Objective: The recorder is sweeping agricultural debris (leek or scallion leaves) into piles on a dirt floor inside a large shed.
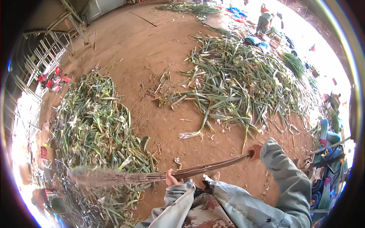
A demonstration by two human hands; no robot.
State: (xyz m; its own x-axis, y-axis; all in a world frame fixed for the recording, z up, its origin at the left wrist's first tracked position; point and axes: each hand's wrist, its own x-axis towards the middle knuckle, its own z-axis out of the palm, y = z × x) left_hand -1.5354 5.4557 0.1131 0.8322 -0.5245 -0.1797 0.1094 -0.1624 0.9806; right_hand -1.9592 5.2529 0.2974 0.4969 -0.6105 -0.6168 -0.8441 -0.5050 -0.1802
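Observation:
Both my hands hold a long brown besom broom [213, 166] nearly level in front of my body. My right hand [256, 151] is wrapped round the end of the handle, on the right. Further along, my left hand [173, 178] grips the broom at its middle, just in front of my waist. The bushy twig head points left and hangs over a heap of green leaves [99, 125]; it looks slightly blurred. Whether the twigs touch the leaves I cannot tell.
A second, larger heap of long green leaves [243, 79] covers the right side of the earth floor [133, 45]. A person [264, 23] bends over at the far right. Blue bundles [330, 163] lie at the right edge. Red objects [53, 80] and a metal frame [42, 57] stand left.

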